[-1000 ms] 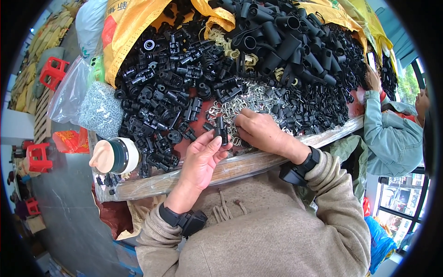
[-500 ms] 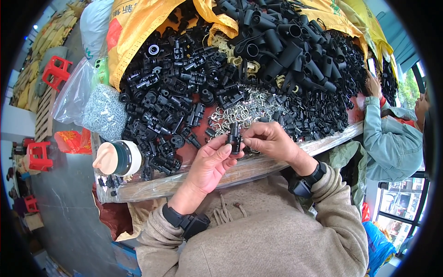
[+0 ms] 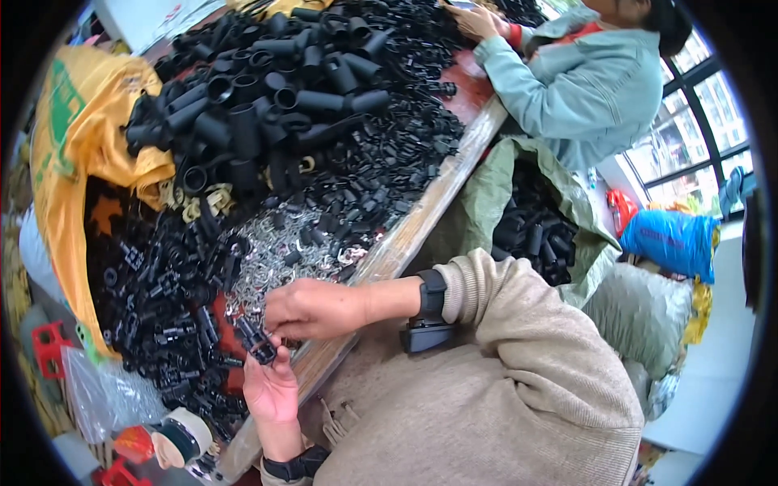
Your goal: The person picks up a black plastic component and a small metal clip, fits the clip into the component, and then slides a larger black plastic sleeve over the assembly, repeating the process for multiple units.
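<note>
Close to the table's wooden front edge, my left hand grips a small black plastic fitting between thumb and fingers. My right hand is closed beside the fitting, its fingertips against or very near it; whatever they pinch is hidden. Just beyond my hands lies a heap of small silvery metal clips. Similar black fittings are piled to the left of the hands. Small black pieces spread beyond the clips, with larger black tubes heaped behind them.
A wooden table edge wrapped in clear film runs diagonally. A lidded jar stands at the near left corner. An open green sack of black parts sits at the right. Beyond it, a co-worker in a light blue jacket handles something at the table.
The whole view has swung toward the right and tilted, bringing the green sack and co-worker further in. My hands stay together at the black fitting, which now leans over.
</note>
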`<action>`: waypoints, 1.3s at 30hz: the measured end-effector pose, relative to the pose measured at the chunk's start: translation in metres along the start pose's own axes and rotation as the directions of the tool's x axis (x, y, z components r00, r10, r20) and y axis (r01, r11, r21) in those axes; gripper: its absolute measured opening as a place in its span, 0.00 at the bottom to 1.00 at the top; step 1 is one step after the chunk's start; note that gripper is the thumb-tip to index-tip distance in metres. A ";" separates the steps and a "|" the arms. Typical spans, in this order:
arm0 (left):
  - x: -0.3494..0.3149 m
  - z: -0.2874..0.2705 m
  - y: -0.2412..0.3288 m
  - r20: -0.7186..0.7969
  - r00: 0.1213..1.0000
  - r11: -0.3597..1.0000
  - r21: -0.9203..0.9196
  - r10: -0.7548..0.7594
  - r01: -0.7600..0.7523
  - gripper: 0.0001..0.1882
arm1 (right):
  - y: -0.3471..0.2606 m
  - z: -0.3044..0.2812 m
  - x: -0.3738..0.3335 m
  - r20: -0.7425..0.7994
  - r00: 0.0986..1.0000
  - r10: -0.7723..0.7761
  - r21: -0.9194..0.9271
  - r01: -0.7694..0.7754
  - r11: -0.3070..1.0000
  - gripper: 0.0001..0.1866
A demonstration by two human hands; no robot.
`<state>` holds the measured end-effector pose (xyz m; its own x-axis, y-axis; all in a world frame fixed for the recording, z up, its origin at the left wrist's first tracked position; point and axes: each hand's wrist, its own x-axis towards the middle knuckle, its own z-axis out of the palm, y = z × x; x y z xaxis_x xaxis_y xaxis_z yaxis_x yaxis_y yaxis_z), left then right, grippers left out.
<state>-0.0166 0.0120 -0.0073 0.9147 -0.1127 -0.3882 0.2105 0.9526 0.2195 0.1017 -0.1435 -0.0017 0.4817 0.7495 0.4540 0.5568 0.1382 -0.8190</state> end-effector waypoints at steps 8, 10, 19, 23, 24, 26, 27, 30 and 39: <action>0.002 0.009 0.002 -0.029 0.999 0.967 0.255 0.020 -0.012 0.22 | -0.002 -0.008 -0.010 0.005 1.000 0.013 -0.092 -0.013 0.996 0.07; 0.004 0.012 0.002 -0.024 0.999 0.952 0.307 0.027 -0.018 0.21 | -0.003 -0.008 -0.011 0.021 0.999 0.028 -0.174 -0.024 0.984 0.07; 0.009 -0.005 -0.002 -0.011 1.000 0.998 0.061 0.012 -0.011 0.20 | 0.013 -0.009 -0.006 0.057 0.993 0.108 0.205 -0.117 0.972 0.07; 0.011 0.002 -0.005 0.008 0.999 0.997 0.060 0.052 -0.052 0.21 | 0.008 -0.016 -0.006 0.209 0.900 0.383 0.379 -0.436 0.816 0.05; 0.011 0.007 -0.006 0.020 0.998 0.996 0.057 0.067 -0.068 0.21 | 0.005 -0.015 -0.005 0.211 0.893 0.397 0.376 -0.450 0.810 0.05; 0.010 0.010 -0.005 0.032 0.996 0.994 0.070 0.079 -0.081 0.21 | 0.002 -0.013 0.000 0.246 0.886 0.392 0.379 -0.461 0.803 0.05; 0.008 0.009 -0.004 0.063 0.997 0.995 0.091 0.037 -0.042 0.22 | -0.001 -0.011 0.004 0.280 0.874 0.397 0.488 -0.486 0.725 0.06; 0.007 0.011 -0.002 0.078 0.996 0.996 0.079 0.037 -0.043 0.22 | -0.005 -0.008 0.007 0.344 0.839 0.422 0.660 -0.536 0.526 0.07; 0.004 0.013 0.002 0.145 0.989 0.977 0.214 -0.002 -0.029 0.23 | -0.008 -0.010 0.008 0.383 0.840 0.384 0.591 -0.542 0.597 0.08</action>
<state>-0.0083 0.0100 0.0030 0.9545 -0.1545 -0.2552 0.2527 0.8732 0.4167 0.1075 -0.1450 0.0119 0.3592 0.9308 -0.0672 -0.3287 0.0588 -0.9426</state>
